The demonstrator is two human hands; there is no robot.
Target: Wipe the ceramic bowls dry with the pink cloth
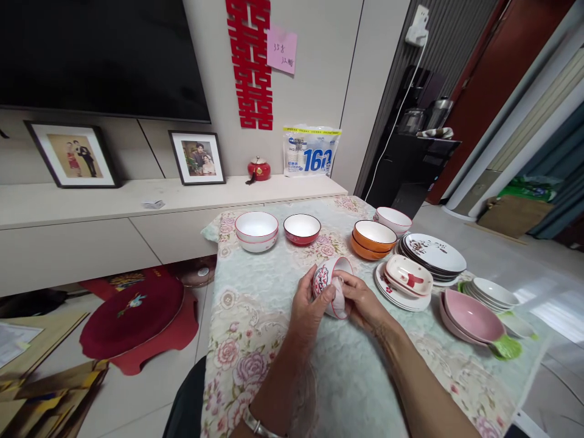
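Note:
Tilted on its side above the table, a white bowl (323, 277) with a red rim and a pink blossom print is held between both hands. My left hand (306, 304) grips its outer wall, thumb near the rim. My right hand (360, 298) pinches a white cloth or tissue (338, 297) against the rim and inside. Beyond the hands stand two stacked white bowls (257, 231) and a red bowl (302, 229) with a white inside. Orange bowls (374, 238) are stacked to the right of the held bowl.
Small plates (401, 298) carry rectangular dishes (409, 275). Farther right are stacked large plates (435, 252), pink bowls (472, 316) and small white bowls (495, 291). A flowered tablecloth (255, 328) covers the table. A red stool (137, 316) stands left; a cabinet (182, 204) runs behind.

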